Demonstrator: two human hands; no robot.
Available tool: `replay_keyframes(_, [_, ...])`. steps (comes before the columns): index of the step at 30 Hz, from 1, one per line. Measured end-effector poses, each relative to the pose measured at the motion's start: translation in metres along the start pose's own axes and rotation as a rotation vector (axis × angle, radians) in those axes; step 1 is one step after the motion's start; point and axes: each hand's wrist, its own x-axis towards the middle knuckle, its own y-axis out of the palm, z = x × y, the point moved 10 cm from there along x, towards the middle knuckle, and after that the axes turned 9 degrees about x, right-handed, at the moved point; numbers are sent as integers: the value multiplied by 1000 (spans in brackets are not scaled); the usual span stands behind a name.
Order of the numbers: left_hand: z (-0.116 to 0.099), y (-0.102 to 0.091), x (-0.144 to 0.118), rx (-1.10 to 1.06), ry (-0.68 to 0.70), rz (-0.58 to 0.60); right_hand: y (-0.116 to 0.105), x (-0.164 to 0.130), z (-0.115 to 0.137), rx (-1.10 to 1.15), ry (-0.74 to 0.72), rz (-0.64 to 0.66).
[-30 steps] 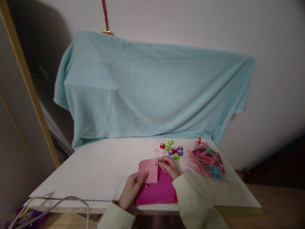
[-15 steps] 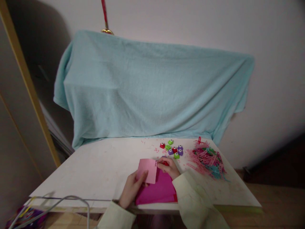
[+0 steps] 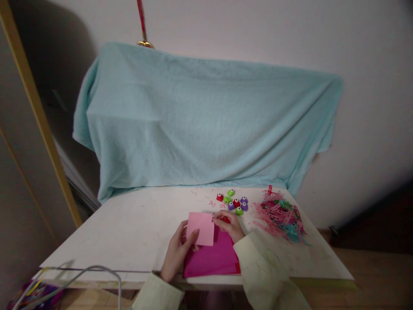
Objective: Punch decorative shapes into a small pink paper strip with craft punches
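My left hand (image 3: 180,249) is closed on a square of light pink paper (image 3: 200,230), thumb on its face and fingers behind. Small cut-out holes show along the upper right edge of the paper. At that edge, my right hand (image 3: 229,226) has its fingers curled around a small red craft punch (image 3: 226,220), mostly hidden by the fingers. Below both hands lies a stack of magenta paper (image 3: 209,262), with a red sheet (image 3: 238,268) showing at its right corner.
Several red, green and purple craft punches (image 3: 236,203) sit beyond my right hand, with tiny pink paper bits (image 3: 211,203) beside them. To the right is a heap of punched paper strips (image 3: 284,217). A light blue cloth (image 3: 206,120) hangs behind the white table (image 3: 129,228). A grey cable (image 3: 97,268) crosses the front left edge.
The pink paper has shifted slightly up and to the right and turned a little straighter. My left hand moved with it; my right hand stays nearly in place.
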Motion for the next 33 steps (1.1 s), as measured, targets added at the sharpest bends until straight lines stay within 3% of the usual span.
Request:
replay_keyframes(4, [-3,6,-2,-54,-16,58,-6,2,-1,70,-2,-52])
replay_keyframes(9, [1,11,-3,-75,-80,106,-6,2,-2,95,22,-35])
replay_keyframes(14, [6,14,-2,-70,-60,145,-6,2,-4,91,23,-20])
replay_keyframes(33, [9,7,1,-40,-9,100,-9,5,-10,-31,-22,-26])
